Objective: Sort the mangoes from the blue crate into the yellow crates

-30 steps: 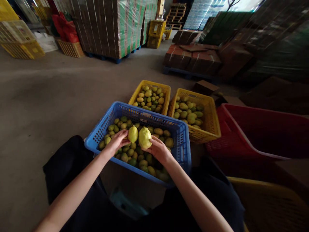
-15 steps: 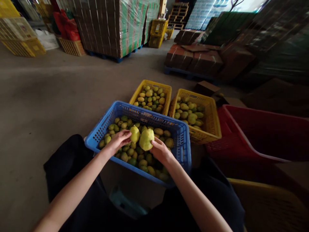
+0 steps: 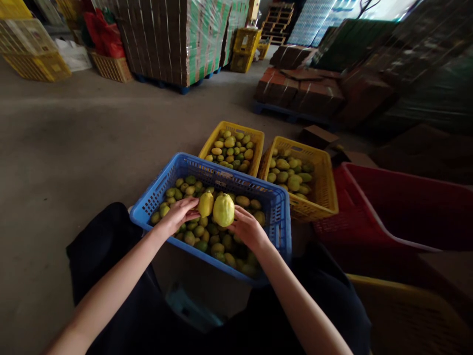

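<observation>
A dim storeroom with a bare concrete floor (image 3: 111,133) fills the frame, a plastic-wrapped stack of boxes (image 3: 158,42) at upper left. In the middle sits a blue crate (image 3: 284,222) of loose green and yellow fruits (image 3: 189,238); two yellow crates, one behind it (image 3: 242,130) and one toward the right (image 3: 320,197), also hold fruit.

Both hands are closed on fruit above the blue crate, at the centre of the frame. The left hand (image 3: 180,212) grips the smaller yellow fruit (image 3: 206,204) by its left side; the right hand (image 3: 249,228) has the larger yellow fruit (image 3: 223,210) by its right side, partly hidden behind it.

Half a second ago the right thumb lapped over the larger fruit's front; now it does not, and that fruit looks turned, its ridged face more exposed. The pair remain side by side, so both skins can be compared.
</observation>
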The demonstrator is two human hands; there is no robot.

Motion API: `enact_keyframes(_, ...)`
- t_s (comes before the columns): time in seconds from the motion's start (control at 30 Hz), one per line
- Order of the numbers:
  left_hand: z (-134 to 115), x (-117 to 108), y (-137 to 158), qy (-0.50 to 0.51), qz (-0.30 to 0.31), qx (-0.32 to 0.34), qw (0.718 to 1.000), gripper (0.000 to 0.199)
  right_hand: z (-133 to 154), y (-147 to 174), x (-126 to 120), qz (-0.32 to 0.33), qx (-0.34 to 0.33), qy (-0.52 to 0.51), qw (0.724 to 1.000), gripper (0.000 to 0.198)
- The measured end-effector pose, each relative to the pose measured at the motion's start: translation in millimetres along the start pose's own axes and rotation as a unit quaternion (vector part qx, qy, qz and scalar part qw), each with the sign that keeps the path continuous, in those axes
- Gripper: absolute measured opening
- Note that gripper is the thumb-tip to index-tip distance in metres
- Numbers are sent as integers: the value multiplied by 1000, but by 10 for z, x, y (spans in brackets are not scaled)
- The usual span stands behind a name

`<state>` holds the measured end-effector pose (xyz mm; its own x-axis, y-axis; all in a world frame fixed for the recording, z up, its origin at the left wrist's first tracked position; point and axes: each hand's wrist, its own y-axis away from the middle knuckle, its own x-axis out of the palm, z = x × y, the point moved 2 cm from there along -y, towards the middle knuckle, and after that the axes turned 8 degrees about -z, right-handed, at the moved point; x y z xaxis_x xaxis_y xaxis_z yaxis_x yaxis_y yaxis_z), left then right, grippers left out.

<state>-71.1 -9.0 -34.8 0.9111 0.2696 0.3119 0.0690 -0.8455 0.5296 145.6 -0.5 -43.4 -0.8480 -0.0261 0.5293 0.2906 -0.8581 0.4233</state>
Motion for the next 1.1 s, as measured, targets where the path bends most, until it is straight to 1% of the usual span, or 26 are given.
enact_keyframes(0.13, 17, 47, 54, -40, 18, 3, 999, 20, -27, 14, 28, -22, -3, 30, 999, 34)
enact_keyframes(0.27, 57, 75, 84, -47, 43, -3, 998, 26, -88, 28, 44, -12, 0, 45, 999, 43)
enact_keyframes(0.37, 69, 61, 62, -23, 22, 0, 999, 24, -99, 14, 27, -5, 3, 38, 999, 44)
enact_keyframes(0.43, 66, 50, 46, -4, 4, -11, 1000, 20, -86, -1, 11, -9, -8, 25, 1000, 41)
enact_keyframes(0.53, 49, 48, 35, 14, 9, -16, 1000, 14, -66, -17, -6, -13, -41, 2, 999, 34)
enact_keyframes(0.63, 51, 40, 23, 23, 21, -13, 999, 10, -77, -17, -9, 6, -48, -4, 999, 31)
enact_keyframes(0.8, 100, 0, -18, 45, 31, -22, 998, 18, -110, -3, 1, 18, -21, -19, 999, 33)
enact_keyframes(0.9, 104, -17, -45, 49, 28, -15, 998, 15, -105, 0, 19, 15, -2, -31, 999, 37)
enact_keyframes(1.03, 94, -31, -68, 24, 1, -21, 999, 9, -88, 6, 40, 8, 16, -45, 999, 33)
enact_keyframes(1.1, 87, -27, -59, -8, 11, -13, 1000, 13, -90, 5, 45, 8, 17, -43, 999, 30)
